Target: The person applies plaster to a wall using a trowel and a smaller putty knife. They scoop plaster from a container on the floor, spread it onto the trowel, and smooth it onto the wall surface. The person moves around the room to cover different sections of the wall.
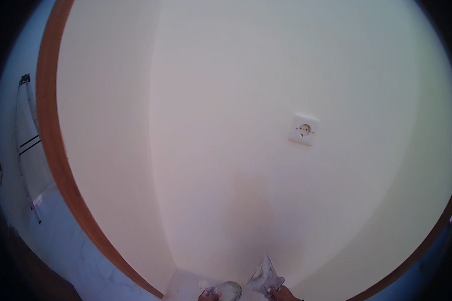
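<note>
At the lower edge my left hand (209,296) is closed at the side of a round, pale grey-green bowl (229,291); what lies in the bowl is too blurred to tell. Just to the right, my right hand (285,294) grips a putty knife (264,276) with a wide, smeared metal blade. Its pointed corner is turned up toward the wall. Part of each hand is cut off by the picture's edge. In front of both hands rises a cream wall (226,125), with a faint darker shadow low on it.
A white wall socket (304,130) sits right of the middle. On the left runs a brown wooden door frame (48,100), with a folding ladder (22,145) leaning beyond it over a pale floor (80,251). Another brown edge (412,258) curves along the lower right.
</note>
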The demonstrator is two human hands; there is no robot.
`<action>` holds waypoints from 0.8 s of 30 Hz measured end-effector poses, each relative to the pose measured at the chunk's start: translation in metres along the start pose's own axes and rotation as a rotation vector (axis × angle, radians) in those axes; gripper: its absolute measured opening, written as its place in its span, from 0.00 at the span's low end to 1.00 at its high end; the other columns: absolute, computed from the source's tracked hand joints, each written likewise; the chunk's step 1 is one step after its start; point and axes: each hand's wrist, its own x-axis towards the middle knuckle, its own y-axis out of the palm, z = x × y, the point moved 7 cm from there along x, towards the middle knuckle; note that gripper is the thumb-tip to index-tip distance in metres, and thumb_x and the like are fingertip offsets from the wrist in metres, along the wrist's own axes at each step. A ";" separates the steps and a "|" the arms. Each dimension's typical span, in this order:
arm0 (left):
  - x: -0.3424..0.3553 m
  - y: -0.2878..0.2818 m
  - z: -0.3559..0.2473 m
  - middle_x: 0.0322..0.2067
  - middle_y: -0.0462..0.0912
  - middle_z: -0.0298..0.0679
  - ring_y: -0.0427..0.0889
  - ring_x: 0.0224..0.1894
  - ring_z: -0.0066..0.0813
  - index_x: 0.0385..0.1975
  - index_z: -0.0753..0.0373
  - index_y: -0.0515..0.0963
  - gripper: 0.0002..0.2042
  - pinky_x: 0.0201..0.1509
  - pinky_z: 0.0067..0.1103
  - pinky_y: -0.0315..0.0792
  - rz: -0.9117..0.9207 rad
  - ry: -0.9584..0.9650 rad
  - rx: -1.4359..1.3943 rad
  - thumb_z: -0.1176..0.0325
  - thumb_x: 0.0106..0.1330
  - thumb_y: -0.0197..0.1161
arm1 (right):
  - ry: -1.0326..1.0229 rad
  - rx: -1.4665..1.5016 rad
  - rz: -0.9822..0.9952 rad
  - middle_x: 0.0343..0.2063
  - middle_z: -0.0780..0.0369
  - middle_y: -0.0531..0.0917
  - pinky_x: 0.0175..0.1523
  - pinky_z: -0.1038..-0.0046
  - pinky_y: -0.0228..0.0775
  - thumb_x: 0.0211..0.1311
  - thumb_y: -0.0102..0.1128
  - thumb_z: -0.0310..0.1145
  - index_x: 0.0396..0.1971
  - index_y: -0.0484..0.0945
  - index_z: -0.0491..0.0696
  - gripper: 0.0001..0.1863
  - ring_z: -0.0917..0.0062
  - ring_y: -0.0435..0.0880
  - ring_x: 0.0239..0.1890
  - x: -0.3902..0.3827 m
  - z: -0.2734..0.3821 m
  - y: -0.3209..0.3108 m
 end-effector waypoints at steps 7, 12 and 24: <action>-0.036 0.003 -0.076 0.27 0.76 0.38 0.71 0.18 0.24 0.54 0.62 0.69 0.22 0.17 0.20 0.66 0.006 -0.071 -0.114 0.70 0.58 0.60 | 0.071 -0.125 0.062 0.23 0.62 0.78 0.31 0.72 0.74 0.62 0.45 0.61 0.35 0.76 0.42 0.32 0.77 0.77 0.23 0.014 -0.015 0.008; -0.029 -0.003 -0.060 0.27 0.76 0.37 0.71 0.19 0.24 0.54 0.61 0.69 0.22 0.18 0.20 0.67 -0.013 -0.118 -0.168 0.69 0.57 0.61 | -0.024 0.046 0.060 0.24 0.62 0.79 0.30 0.74 0.75 0.62 0.48 0.58 0.35 0.76 0.41 0.30 0.77 0.78 0.24 0.028 -0.034 0.009; -0.027 -0.028 -0.038 0.32 0.78 0.40 0.73 0.22 0.25 0.54 0.61 0.67 0.20 0.21 0.21 0.69 -0.065 -0.009 -0.099 0.59 0.64 0.56 | 0.004 -0.026 0.124 0.26 0.62 0.79 0.32 0.73 0.75 0.64 0.48 0.56 0.37 0.76 0.43 0.27 0.76 0.77 0.25 0.036 -0.009 0.029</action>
